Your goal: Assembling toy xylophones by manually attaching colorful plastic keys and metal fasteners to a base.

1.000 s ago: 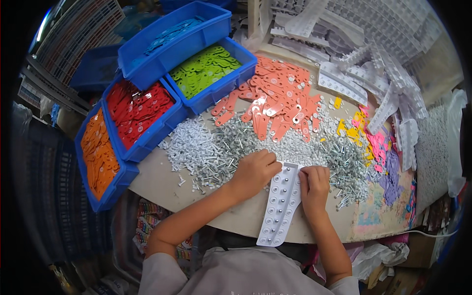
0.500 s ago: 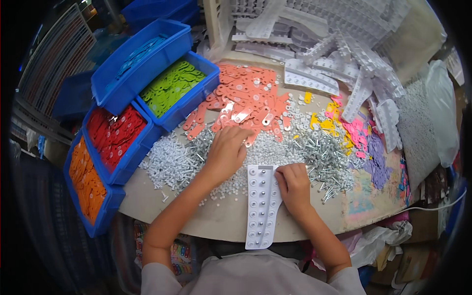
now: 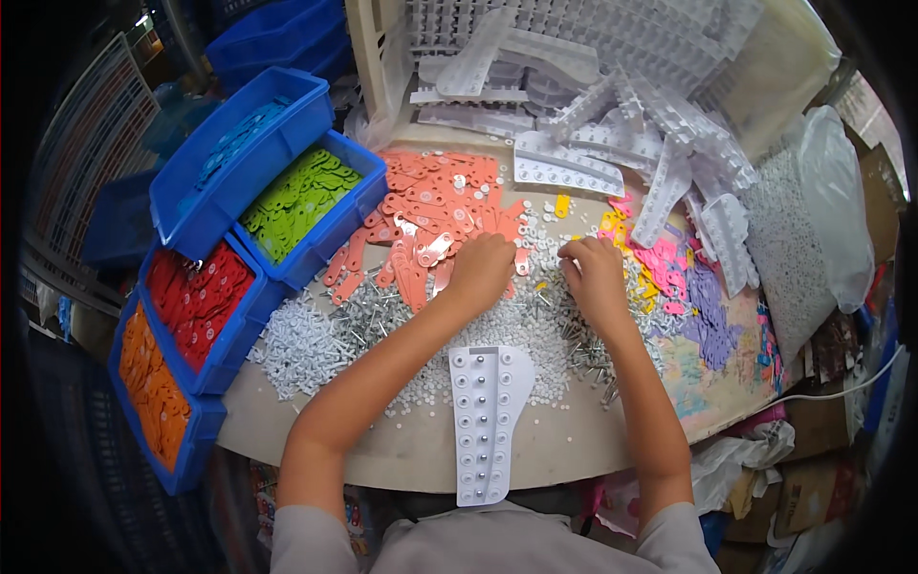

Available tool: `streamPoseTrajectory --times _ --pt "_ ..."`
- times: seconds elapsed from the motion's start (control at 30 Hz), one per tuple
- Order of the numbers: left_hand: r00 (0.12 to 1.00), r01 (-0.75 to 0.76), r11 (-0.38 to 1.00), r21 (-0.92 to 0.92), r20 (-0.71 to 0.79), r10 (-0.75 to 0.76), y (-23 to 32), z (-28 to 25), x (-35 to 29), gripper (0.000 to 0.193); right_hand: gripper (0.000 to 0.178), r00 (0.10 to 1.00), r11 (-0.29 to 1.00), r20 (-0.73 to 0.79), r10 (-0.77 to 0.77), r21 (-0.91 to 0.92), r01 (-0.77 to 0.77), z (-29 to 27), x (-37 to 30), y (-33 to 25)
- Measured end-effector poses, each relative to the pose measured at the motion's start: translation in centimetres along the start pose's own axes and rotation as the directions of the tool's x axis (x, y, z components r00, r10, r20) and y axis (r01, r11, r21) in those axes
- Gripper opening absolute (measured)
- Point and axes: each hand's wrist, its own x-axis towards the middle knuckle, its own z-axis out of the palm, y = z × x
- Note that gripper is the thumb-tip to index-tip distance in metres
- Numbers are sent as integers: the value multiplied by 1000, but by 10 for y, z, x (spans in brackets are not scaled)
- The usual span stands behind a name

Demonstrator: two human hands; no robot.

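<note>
My left hand (image 3: 483, 271) is at the right edge of a heap of coral-coloured flat strips with holes (image 3: 435, 196). Its fingers are curled together, and whatever they pinch is hidden. My right hand (image 3: 597, 279) hovers by small white round caps (image 3: 540, 230), thumb and forefinger a little apart, nothing visible between them. A white plastic tray-like holder (image 3: 486, 421) stands upright in the view near the table's front edge, untouched. Rows of round seats run down it, with shiny metal balls or pin heads along the middle.
Blue bins (image 3: 320, 263) on the left hold blue, green, red and orange strips. Metal pins (image 3: 359, 316) and white pegs (image 3: 301, 349) lie heaped nearby. Stacked white holders (image 3: 569, 172) fill the back; yellow, pink and purple pieces (image 3: 712, 316) and a bulging clear bag (image 3: 798, 239) are right.
My right hand has let go of the white holder and moved forward to the small caps. My left hand has shifted right along the coral strips. The whole view has shifted slightly.
</note>
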Motion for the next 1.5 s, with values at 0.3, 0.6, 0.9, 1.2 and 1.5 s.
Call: streamPoseTrajectory --times 0.3,0.6,0.9,1.2,1.5 --pt "999 37 966 -257 26 -31 5 -25 -13 9 10 994 998 109 2 -64 5 29 4 3" --pt "980 183 804 -566 170 -103 27 -102 -113 11 10 981 908 183 58 398 -128 -28 -57 -56" --pt "970 233 806 -544 183 -158 38 -88 -163 10 10 929 821 368 24 523 -229 -18 -103 -91" --pt "938 345 743 -573 196 -285 46 -90 -168 9 12 978 900 207 -24 430 -69 -3 -119 -92" --pt "993 37 961 -274 -98 -66 43 -82 -173 9 19 989 966 -22 -147 211 148 3 -127 -94"
